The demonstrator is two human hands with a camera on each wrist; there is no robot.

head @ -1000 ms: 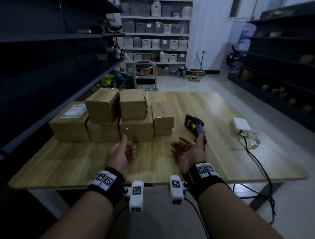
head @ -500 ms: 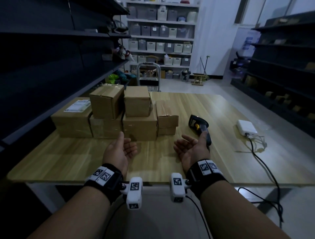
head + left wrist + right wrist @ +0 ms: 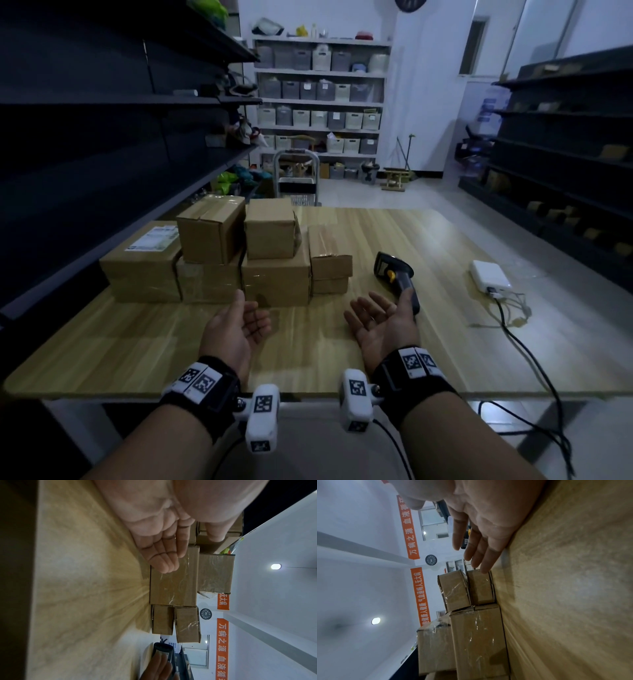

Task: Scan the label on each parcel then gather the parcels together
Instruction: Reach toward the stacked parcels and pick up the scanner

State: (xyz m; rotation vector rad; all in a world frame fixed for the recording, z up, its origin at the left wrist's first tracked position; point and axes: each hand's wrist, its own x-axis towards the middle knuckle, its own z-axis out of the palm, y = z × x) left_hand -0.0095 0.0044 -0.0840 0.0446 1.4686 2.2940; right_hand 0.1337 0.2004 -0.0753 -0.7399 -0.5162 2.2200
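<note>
Head view shows both hands resting palm-up on the desk (image 3: 445, 240), holding nothing: the left hand (image 3: 236, 330) has loosely bent fingers, the right hand (image 3: 378, 320) has its fingers spread and relaxed. The parcels (image 3: 274, 281) already stand pressed together in a block at the far left of the desk, two smaller boxes stacked on the larger ones, and one parcel at the left end shows a white label (image 3: 154, 238) on top. The scanner (image 3: 397, 277) lies on the desk just beyond the right hand, its handle close to the thumb.

By the look of it the gathering is done, so the main risk is a missed scan: most labels are out of sight, and a label turned down or inward would mean lifting boxes out of the stack. Pulling a lower parcel could tip the two upper ones. A careless reach with the right hand could also knock the scanner away.

Light wood grain covers the desk, and near its right edge sits a white adapter (image 3: 489, 275) with a black cable (image 3: 527, 349) trailing to the floor. Dark shelving lines both sides of the dim room, and white racks of storage bins (image 3: 318, 116) fill the back wall.
</note>
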